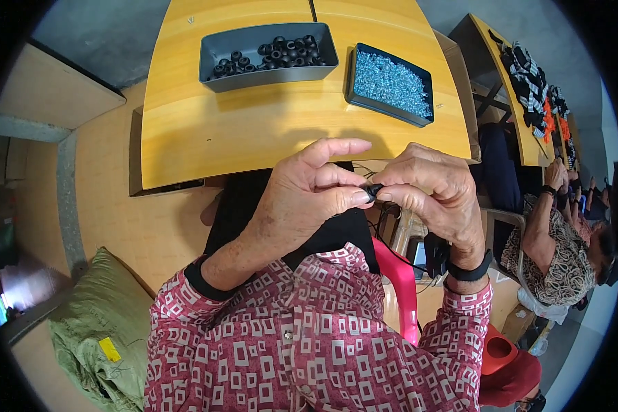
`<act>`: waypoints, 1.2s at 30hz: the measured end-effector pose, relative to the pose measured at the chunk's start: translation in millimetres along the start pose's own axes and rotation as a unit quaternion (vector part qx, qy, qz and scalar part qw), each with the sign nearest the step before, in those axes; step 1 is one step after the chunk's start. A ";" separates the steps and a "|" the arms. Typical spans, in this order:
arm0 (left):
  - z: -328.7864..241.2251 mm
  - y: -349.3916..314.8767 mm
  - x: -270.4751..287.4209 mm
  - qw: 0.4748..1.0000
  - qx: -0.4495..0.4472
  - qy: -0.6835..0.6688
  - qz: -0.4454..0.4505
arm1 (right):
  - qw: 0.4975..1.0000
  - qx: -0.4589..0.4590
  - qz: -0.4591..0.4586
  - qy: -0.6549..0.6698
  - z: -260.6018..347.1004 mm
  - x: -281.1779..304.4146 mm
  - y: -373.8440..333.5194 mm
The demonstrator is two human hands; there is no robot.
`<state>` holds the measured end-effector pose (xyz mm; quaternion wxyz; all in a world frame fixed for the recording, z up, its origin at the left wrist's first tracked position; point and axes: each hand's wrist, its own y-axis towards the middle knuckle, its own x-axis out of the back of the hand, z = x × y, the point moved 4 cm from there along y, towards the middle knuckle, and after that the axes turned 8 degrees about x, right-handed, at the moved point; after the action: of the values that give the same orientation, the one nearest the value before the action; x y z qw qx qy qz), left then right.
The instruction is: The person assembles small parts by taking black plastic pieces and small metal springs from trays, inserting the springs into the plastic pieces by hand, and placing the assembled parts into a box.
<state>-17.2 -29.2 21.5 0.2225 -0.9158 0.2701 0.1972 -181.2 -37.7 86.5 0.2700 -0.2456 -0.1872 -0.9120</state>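
Observation:
My left hand (pixel 299 189) and my right hand (pixel 436 189) meet just off the near edge of the yellow table, above my lap. Between their thumbs and fingertips they both pinch one small black piece (pixel 372 191), mostly covered by the fingers. Beyond them on the table, a grey rectangular bin (pixel 271 84) holds several small black rounded pieces (pixel 292 51) with hollow openings. Right of it, a dark shallow tray (pixel 388 113) is filled with tiny clear bluish pieces (pixel 391 82).
The yellow table (pixel 240 137) lies in front of me. A green sack (pixel 103 323) stands on the floor at left, and a pink chair (pixel 399 281) shows beneath my right arm. To the right, people sit along another table (pixel 491 58) bearing black, white and orange items.

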 end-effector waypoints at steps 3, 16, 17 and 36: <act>-1.9 -4.2 -2.2 0.998 -0.050 0.026 -0.032 | 0.993 0.080 -0.011 -0.084 10.9 0.1 3.2; -4.0 -10.2 -1.1 0.969 -0.125 0.197 -0.084 | 0.965 0.111 -0.014 -0.238 29.3 -9.6 3.0; -3.1 -8.1 0.2 0.978 -0.107 0.163 -0.070 | 0.971 0.096 -0.040 -0.217 26.2 -10.5 1.2; 15.3 4.2 5.9 0.998 0.006 -0.050 -0.026 | 0.942 0.106 -0.207 -0.242 0.2 -40.0 -22.9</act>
<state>-18.7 -26.9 4.9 0.2461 -0.9101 0.2357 0.2358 -165.2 -3.7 59.9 0.0460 -0.3844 -0.3896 -0.8357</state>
